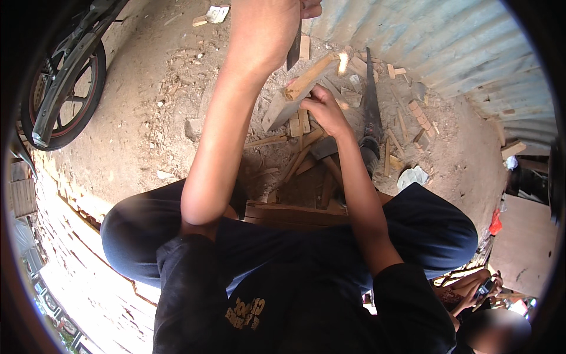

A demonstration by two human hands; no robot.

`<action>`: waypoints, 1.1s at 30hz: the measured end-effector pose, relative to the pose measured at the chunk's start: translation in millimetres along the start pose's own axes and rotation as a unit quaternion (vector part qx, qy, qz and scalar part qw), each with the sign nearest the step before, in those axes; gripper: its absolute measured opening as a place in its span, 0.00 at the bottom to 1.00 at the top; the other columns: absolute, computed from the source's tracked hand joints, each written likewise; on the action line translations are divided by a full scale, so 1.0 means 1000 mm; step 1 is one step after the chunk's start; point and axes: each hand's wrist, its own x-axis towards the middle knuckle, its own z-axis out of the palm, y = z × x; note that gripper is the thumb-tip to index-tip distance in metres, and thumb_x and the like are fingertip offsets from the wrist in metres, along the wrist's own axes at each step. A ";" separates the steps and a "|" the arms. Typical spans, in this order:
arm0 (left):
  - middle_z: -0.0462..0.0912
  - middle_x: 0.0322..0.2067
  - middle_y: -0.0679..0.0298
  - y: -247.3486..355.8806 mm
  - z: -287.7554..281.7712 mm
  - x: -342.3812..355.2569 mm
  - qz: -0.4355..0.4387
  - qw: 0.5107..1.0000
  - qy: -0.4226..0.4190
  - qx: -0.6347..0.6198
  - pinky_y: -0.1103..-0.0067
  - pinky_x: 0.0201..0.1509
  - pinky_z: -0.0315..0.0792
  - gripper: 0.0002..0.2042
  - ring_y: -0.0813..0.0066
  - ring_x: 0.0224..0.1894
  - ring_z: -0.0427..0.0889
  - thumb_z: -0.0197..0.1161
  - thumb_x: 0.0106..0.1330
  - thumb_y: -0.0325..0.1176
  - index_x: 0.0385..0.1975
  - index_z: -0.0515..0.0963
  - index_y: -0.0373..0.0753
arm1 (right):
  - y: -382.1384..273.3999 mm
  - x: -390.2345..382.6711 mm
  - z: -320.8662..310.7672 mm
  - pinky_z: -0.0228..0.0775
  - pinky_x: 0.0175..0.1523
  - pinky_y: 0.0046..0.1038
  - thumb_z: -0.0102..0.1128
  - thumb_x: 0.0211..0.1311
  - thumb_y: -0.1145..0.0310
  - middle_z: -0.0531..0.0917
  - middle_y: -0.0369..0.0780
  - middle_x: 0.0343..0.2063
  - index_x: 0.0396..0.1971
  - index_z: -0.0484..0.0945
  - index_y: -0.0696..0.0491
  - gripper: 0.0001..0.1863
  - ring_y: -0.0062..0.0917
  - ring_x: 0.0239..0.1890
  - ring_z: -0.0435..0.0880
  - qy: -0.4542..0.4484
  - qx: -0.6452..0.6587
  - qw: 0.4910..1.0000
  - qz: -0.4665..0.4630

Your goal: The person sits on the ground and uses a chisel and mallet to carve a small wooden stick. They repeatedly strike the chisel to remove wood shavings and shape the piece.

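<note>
My left hand (268, 32) is raised at the top middle, closed around a tool with a dark blade (293, 53) that points down; its handle is mostly hidden. Below the blade, my right hand (322, 107) grips a piece of weathered wood (280, 112) with a pale tan split face, tilted up to the right. The thumb and fingers press on its right side. Loose offcuts and strips of wood (300, 127) lie beneath both hands, between my bent knees.
A long dark bar (372, 112) lies right of my hands. Wood scraps (421, 118) are scattered near a corrugated metal sheet (460, 41). A motorbike wheel (71, 91) is at upper left. Another person (466, 295) at lower right holds a dark device (484, 287).
</note>
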 end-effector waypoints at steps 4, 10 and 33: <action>0.67 0.22 0.70 0.002 0.010 0.001 0.029 0.997 -0.008 -0.070 0.87 0.19 0.57 0.18 0.86 0.17 0.63 0.55 0.73 0.53 0.38 0.69 0.42 | -0.005 -0.001 0.004 0.67 0.60 0.25 0.49 0.58 0.83 0.81 0.34 0.51 0.57 0.76 0.55 0.25 0.20 0.53 0.77 0.000 0.001 1.000 -0.013; 0.68 0.20 0.71 0.002 0.019 0.014 0.077 0.997 -0.022 -0.008 0.86 0.14 0.53 0.17 0.87 0.12 0.61 0.56 0.73 0.53 0.36 0.69 0.44 | -0.018 -0.005 0.014 0.71 0.52 0.22 0.59 0.57 0.73 0.77 0.49 0.57 0.66 0.63 0.67 0.36 0.20 0.45 0.80 -0.024 -0.022 0.999 -0.011; 0.69 0.19 0.72 -0.028 0.001 0.016 -0.049 0.999 0.020 -0.003 0.87 0.14 0.55 0.14 0.87 0.12 0.63 0.61 0.71 0.46 0.36 0.71 0.42 | -0.030 -0.015 0.077 0.70 0.60 0.37 0.75 0.47 0.69 0.76 0.50 0.51 0.64 0.58 0.61 0.45 0.38 0.53 0.78 0.174 -0.148 0.957 -0.179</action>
